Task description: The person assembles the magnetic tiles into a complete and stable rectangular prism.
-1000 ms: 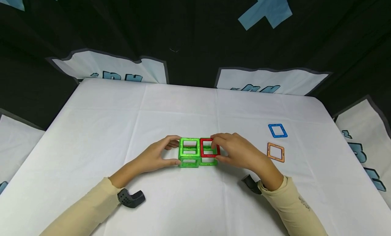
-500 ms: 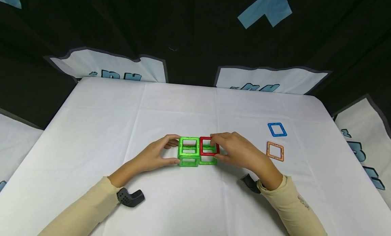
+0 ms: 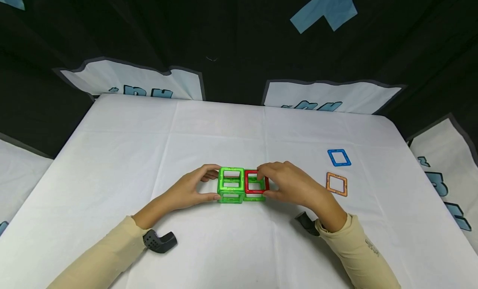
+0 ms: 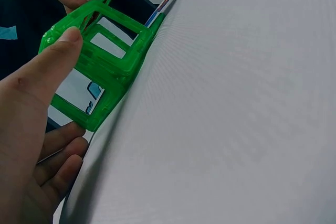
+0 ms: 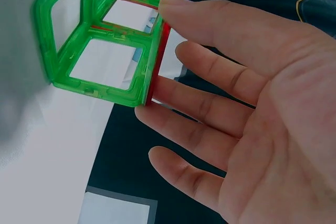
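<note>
Two joined green cubes of square magnetic frames stand on the white table in the head view. My left hand grips the left cube, thumb on its near face and fingers behind it. A red square tile lies on top of the right cube. My right hand pinches that tile at its right edge. In the right wrist view the fingers reach along the red tile's edge beside the green frames.
A blue square tile and an orange square tile lie flat to the right of my right hand. Black wrist mounts show at both cuffs. Black drapes with pale panels surround the table's edges.
The red tile has settled a little lower and flatter onto the right green cube. Both hands have stayed almost where they were.
</note>
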`<state>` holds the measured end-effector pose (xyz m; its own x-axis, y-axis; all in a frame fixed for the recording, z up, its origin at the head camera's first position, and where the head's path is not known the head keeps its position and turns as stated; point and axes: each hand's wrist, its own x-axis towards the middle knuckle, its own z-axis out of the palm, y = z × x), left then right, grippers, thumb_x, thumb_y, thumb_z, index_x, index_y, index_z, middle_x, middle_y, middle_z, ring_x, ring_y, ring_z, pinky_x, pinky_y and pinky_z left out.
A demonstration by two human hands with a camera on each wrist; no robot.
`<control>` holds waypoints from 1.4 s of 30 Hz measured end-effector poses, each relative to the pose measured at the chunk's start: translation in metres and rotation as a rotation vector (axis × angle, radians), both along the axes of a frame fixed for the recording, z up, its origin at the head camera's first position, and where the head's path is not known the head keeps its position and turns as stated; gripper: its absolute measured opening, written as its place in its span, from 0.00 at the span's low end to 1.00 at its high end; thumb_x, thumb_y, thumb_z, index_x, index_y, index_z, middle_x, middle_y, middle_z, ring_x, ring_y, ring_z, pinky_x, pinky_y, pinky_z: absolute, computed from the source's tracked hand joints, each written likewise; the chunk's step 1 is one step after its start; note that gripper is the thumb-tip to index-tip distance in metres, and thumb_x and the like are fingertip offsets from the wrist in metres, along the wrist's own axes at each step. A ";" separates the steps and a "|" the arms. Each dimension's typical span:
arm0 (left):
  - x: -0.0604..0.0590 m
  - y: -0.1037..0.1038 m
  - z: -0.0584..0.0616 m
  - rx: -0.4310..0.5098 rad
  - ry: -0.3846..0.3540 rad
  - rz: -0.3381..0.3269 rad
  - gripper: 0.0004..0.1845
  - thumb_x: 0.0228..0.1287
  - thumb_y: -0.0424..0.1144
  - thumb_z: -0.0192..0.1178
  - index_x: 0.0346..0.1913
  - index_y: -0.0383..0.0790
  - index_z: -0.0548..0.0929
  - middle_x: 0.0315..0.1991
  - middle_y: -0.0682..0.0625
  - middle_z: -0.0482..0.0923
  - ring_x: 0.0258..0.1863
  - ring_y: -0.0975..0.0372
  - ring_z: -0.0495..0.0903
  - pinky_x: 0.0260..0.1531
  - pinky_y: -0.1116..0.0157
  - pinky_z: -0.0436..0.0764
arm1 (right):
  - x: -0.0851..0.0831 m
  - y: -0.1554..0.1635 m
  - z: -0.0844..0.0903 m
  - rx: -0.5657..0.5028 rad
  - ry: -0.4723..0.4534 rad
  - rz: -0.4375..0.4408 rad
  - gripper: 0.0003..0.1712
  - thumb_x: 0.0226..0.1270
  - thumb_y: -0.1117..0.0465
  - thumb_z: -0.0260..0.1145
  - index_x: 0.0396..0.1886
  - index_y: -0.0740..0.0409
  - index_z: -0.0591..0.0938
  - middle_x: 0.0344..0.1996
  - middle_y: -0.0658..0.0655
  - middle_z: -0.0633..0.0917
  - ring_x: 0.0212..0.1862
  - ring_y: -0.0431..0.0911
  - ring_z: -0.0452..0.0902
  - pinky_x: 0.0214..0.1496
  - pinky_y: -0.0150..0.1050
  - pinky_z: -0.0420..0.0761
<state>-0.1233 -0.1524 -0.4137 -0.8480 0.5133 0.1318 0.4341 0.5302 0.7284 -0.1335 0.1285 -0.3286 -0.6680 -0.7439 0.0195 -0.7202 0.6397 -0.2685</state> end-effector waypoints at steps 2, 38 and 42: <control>0.000 0.000 0.000 0.002 0.001 0.000 0.39 0.50 0.51 0.67 0.63 0.44 0.63 0.51 0.51 0.75 0.50 0.61 0.75 0.50 0.64 0.76 | 0.000 0.000 0.000 -0.001 0.000 -0.001 0.19 0.47 0.59 0.73 0.40 0.55 0.79 0.44 0.51 0.83 0.42 0.43 0.77 0.48 0.43 0.78; 0.001 0.003 -0.002 -0.015 0.048 -0.001 0.43 0.48 0.53 0.68 0.66 0.44 0.61 0.52 0.52 0.73 0.51 0.62 0.73 0.51 0.64 0.75 | -0.032 0.056 0.014 0.094 -0.144 -0.367 0.25 0.58 0.59 0.66 0.56 0.60 0.73 0.54 0.63 0.76 0.57 0.58 0.70 0.57 0.54 0.71; 0.002 0.003 -0.002 -0.009 0.049 -0.001 0.43 0.48 0.52 0.68 0.66 0.44 0.61 0.52 0.52 0.73 0.50 0.63 0.73 0.51 0.64 0.75 | -0.050 0.088 0.012 0.099 -0.199 -0.510 0.27 0.62 0.60 0.62 0.59 0.64 0.69 0.55 0.68 0.73 0.58 0.62 0.67 0.57 0.58 0.69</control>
<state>-0.1217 -0.1492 -0.4158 -0.8402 0.5155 0.1684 0.4694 0.5357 0.7019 -0.1833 0.2163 -0.3166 -0.9275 -0.3175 -0.1975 -0.2545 0.9230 -0.2885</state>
